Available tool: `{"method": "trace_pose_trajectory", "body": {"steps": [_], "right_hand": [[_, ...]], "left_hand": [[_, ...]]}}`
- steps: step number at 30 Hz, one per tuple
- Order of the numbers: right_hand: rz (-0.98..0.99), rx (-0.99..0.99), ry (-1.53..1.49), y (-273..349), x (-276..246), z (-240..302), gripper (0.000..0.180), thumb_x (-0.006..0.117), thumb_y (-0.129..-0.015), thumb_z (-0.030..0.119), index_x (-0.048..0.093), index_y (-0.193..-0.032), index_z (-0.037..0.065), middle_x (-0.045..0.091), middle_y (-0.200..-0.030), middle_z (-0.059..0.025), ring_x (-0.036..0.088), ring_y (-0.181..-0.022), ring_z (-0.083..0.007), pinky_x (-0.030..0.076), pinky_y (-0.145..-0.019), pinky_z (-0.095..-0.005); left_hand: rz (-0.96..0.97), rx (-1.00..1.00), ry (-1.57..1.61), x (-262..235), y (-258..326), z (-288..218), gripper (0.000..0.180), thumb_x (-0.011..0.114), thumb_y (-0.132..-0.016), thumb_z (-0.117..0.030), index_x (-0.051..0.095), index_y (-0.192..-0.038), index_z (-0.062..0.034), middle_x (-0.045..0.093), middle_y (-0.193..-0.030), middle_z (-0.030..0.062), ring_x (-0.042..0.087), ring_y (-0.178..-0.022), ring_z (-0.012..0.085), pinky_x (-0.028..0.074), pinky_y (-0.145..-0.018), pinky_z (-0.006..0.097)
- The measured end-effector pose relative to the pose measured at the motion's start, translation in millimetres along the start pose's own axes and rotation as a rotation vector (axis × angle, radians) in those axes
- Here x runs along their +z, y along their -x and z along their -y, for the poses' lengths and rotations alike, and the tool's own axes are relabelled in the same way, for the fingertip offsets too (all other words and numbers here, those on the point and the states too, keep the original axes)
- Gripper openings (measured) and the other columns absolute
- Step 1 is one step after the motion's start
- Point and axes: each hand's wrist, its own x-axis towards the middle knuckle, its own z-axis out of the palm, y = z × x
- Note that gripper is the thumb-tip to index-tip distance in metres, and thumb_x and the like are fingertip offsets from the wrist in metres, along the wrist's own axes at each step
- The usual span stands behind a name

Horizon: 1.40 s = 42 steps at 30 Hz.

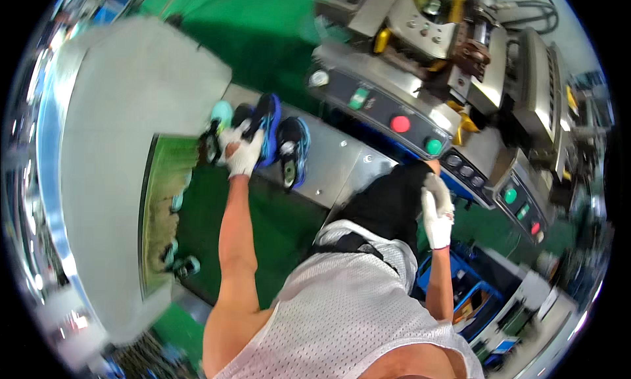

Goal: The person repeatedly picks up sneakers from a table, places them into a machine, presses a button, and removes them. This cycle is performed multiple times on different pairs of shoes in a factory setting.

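Observation:
My left hand (pixel 242 154), in a white glove, is closed on a black shoe with a blue sole (pixel 268 126), its fingers at the shoe's near end. To its right a second black-and-blue shoe (pixel 294 149) lies on the metal ledge. Left of the hand are a dark shoe with pale green parts (pixel 211 141) and a mint-green rounded piece (pixel 222 111). My right hand (pixel 438 211), also gloved, is beside my thigh near the machine's front. Its fingers point away from me, loosely bent, with the thumb side apart; nothing shows in them.
Ahead right stands a machine with a control panel (pixel 378 109) carrying red and green buttons. A large pale grey housing (pixel 125 162) with a green-lined opening is on the left, several shoes near it. Low at right is a blue crate (pixel 473 284). The floor is green.

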Motion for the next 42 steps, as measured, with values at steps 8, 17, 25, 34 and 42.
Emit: {"method": "trace_pose_trajectory", "body": {"steps": [8,17,25,34,42], "right_hand": [[0.072,0.017,-0.265,-13,4,4,0.047,0.067,-0.1,0.011,0.057,-0.144,-0.003,0.068,-0.135,-0.0195,0.07,-0.121,-0.027,0.054,-0.106,-0.0372],[0.276,-0.031,-0.508,-35,71,23,0.046,0.062,-0.103,0.006,0.052,-0.147,-0.005,0.063,-0.143,-0.0185,0.06,-0.135,-0.0247,0.047,-0.114,-0.0356],[0.284,0.053,-0.43,-24,76,-3,0.044,0.062,-0.104,0.007,0.053,-0.145,-0.005,0.064,-0.143,-0.0182,0.062,-0.133,-0.0244,0.049,-0.112,-0.0353],[0.204,0.125,-0.357,-17,60,-32,0.037,0.061,-0.105,0.007,0.059,-0.14,-0.004,0.069,-0.131,-0.0189,0.069,-0.119,-0.025,0.055,-0.104,-0.0354],[0.177,0.114,-0.317,-18,57,-28,0.038,0.063,-0.103,0.005,0.059,-0.14,-0.003,0.069,-0.135,-0.0165,0.068,-0.12,-0.0224,0.054,-0.104,-0.0344]], "left_hand": [[-0.39,0.055,0.106,-29,13,-1,0.041,0.08,-0.091,-0.023,0.065,-0.119,0.0029,0.057,-0.116,0.0209,0.058,-0.11,0.0377,0.048,-0.098,0.048],[-0.331,-0.14,0.081,-30,2,-22,0.049,0.078,-0.091,-0.035,0.062,-0.12,0.0008,0.055,-0.128,0.0238,0.057,-0.12,0.0439,0.047,-0.102,0.053],[-0.096,0.053,0.088,-92,60,-27,0.037,0.078,-0.087,-0.02,0.067,-0.115,0.0014,0.058,-0.126,0.0196,0.059,-0.118,0.0368,0.047,-0.103,0.045],[0.116,-0.099,0.204,-28,110,71,0.05,0.077,-0.089,-0.023,0.065,-0.13,0.0016,0.039,-0.16,0.0258,0.047,-0.143,0.042,0.041,-0.118,0.047],[0.413,0.104,0.268,-51,59,59,0.055,0.089,-0.078,-0.027,0.07,-0.123,-0.0019,0.037,-0.163,0.0217,0.046,-0.146,0.0366,0.042,-0.118,0.046]]}}
